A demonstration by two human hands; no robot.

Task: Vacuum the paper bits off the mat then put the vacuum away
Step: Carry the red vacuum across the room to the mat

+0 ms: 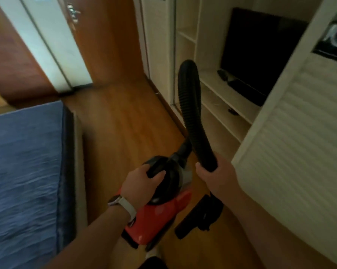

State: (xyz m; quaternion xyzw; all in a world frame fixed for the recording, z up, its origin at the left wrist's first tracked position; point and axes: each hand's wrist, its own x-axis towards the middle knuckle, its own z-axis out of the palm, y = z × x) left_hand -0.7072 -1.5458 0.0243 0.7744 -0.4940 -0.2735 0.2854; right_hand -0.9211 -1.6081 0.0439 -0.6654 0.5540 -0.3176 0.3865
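A red and black canister vacuum hangs above the wooden floor in front of me. My left hand grips its black carry handle on top. A black ribbed hose loops up from the vacuum's front and comes back down into my right hand, which grips the hose's lower end. Below that hand hangs the black floor nozzle. No mat or paper bits are in view.
A bed with a blue cover fills the left side. On the right stands a white wardrobe with a slatted door and open shelves holding a dark TV. A wooden door is ahead, past the wooden floor.
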